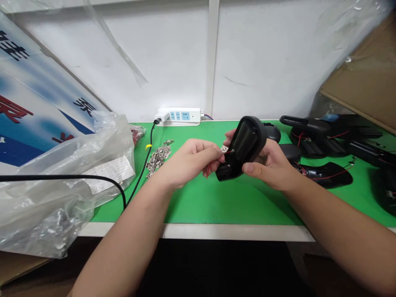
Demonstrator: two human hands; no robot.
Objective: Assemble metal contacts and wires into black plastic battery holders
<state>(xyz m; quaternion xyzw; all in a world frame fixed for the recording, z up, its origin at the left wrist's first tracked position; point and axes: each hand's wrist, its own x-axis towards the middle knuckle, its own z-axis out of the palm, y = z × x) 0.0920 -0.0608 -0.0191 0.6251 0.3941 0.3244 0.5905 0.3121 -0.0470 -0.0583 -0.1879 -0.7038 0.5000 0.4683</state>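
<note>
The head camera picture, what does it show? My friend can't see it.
A right hand holds a black shell above a green table while the left hand pinches a small metal piece beside it. Metal bits lie left, black parts right.

Here the right hand point(270, 166) is gripping a tilted black plastic housing point(247, 140) above the green bench point(198, 206), and the left hand point(198, 159) is pinching a small metal tab point(224, 149) just beside it! Metal parts point(159, 156) are lying heaped leftward; more black housings point(328, 170) are trailing red wires point(332, 177) rightward.
</note>
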